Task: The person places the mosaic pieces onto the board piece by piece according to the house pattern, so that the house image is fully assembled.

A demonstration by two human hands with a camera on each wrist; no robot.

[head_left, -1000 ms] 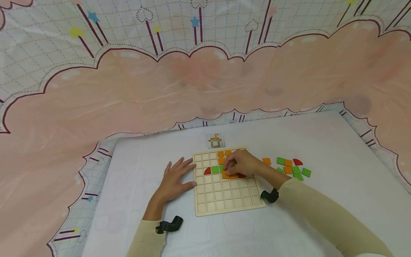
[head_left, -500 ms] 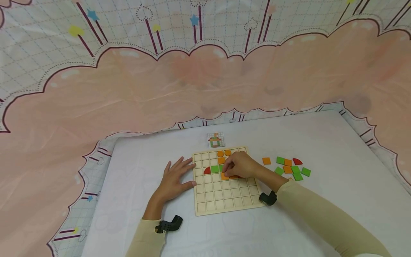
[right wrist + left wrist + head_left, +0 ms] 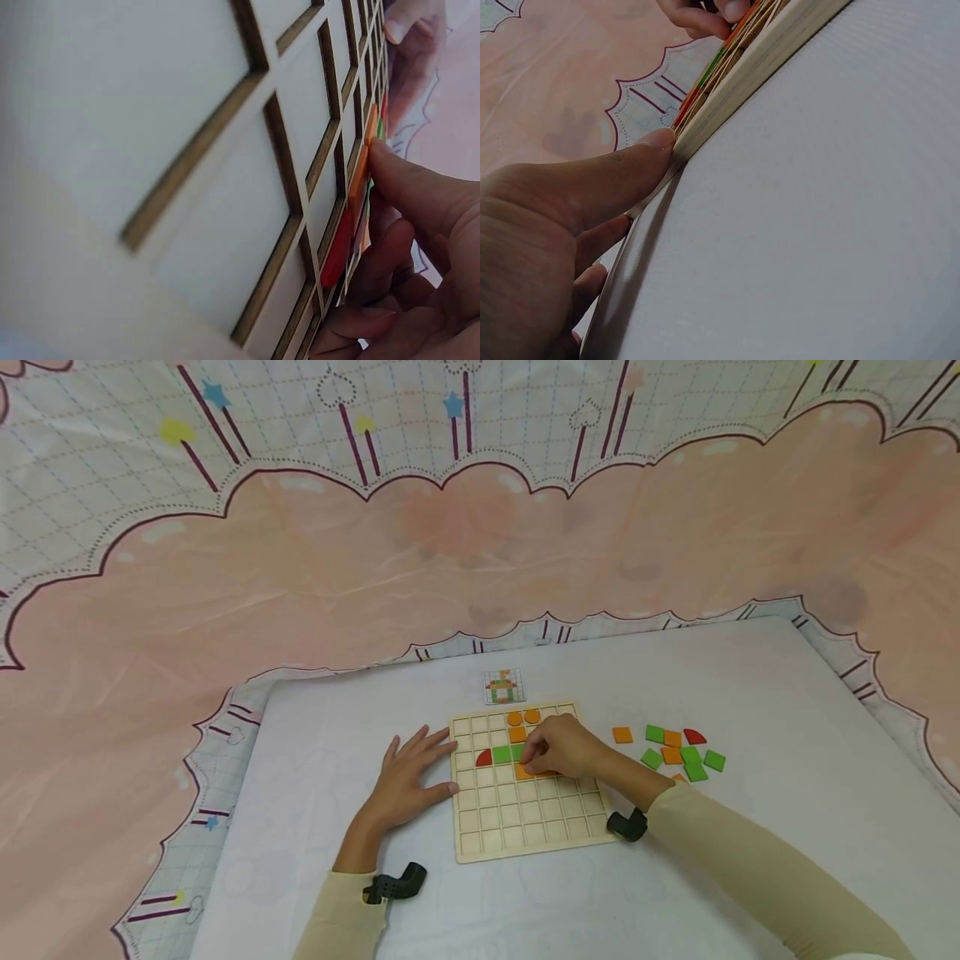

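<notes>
A wooden grid board (image 3: 510, 816) lies on the white table. My right hand (image 3: 562, 746) is over its middle, thumb and curled fingers pinching an orange square tile (image 3: 523, 772) at a cell. Another orange tile (image 3: 360, 184) and a red quarter-round tile (image 3: 337, 251) sit alongside in the right wrist view. Left of that hand, the board bears a red quarter-round (image 3: 484, 758), green squares (image 3: 501, 755), an orange square (image 3: 517, 734) and two orange rounds (image 3: 514, 718). With fingers spread, my left hand (image 3: 408, 777) rests against the board's left edge. The right hand hides some cells.
Beyond the board lies a small pattern card (image 3: 504, 687). To the right are several loose tiles: green squares (image 3: 696, 772), orange squares (image 3: 622, 735) and a red quarter-round (image 3: 694, 737). A patterned cloth (image 3: 450, 560) hangs behind the table.
The orange square tile under my right fingers has shifted slightly toward me and left. My right hand moved only a little; the left hand stayed in place.
</notes>
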